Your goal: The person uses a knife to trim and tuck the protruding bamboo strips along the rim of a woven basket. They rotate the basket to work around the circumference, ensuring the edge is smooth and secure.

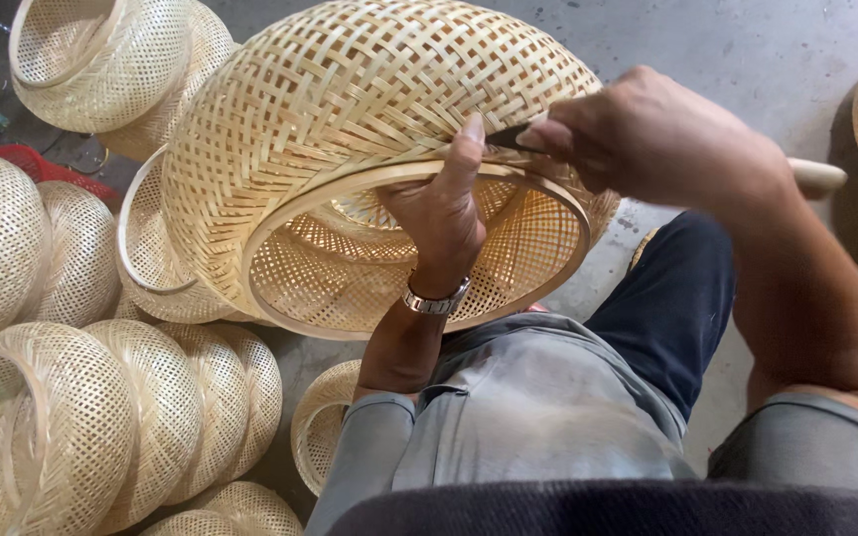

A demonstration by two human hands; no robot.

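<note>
Two hands work on one large woven bamboo basket, which is tipped on its side above the person's lap, its open mouth facing the camera. Reaching up from below, the left hand goes inside the mouth — fingers curled around the rim hoop, thumb pressed upward against the weave. From the right, the right hand is clenched around a dark-bladed tool with a pale handle, its tip meeting the rim beside the left thumb. Stacks of finished baskets lie on the floor — all to the left.
</note>
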